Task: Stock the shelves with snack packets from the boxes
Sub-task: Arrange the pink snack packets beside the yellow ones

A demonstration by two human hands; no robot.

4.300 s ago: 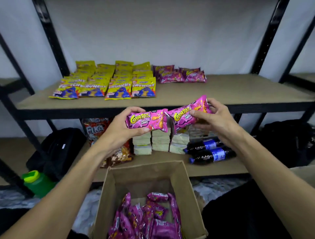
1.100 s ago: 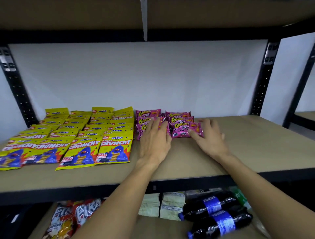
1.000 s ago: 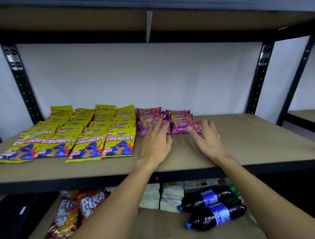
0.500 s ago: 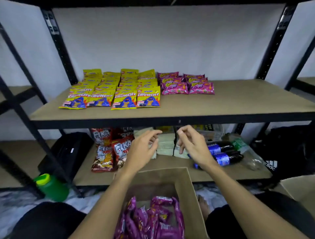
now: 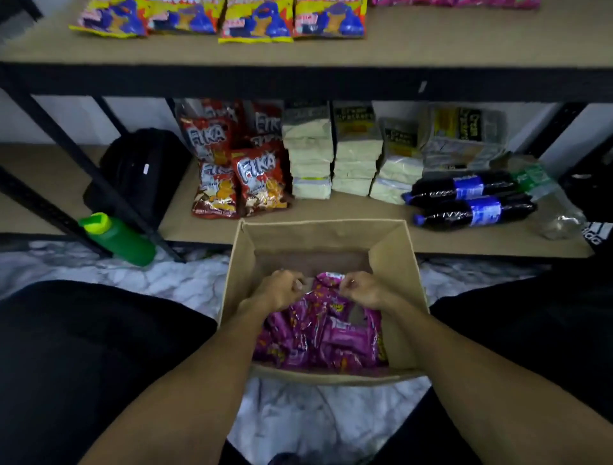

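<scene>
Inside the box [image 5: 318, 229], left hand [image 5: 282, 289] and right hand [image 5: 363, 289] pinch pink packets [image 5: 331, 338] with curled fingers [image 5: 350, 286]; lift cleanly, one apiece.

Dim, soft, wide-angle edge distortion

Yellow packets [image 5: 255, 23], upper shelf: tops were cut off by the top edge. Pink packets [image 5: 457, 2] beside them: only lower edges showed. Left hand [image 5: 280, 290] and right hand [image 5: 360, 288] in box [image 5: 391, 265]: fingertips were buried among boxed packets [image 5: 318, 332], grip unreadable. Cream packs [image 5: 355, 159]: print was blurred.
</scene>
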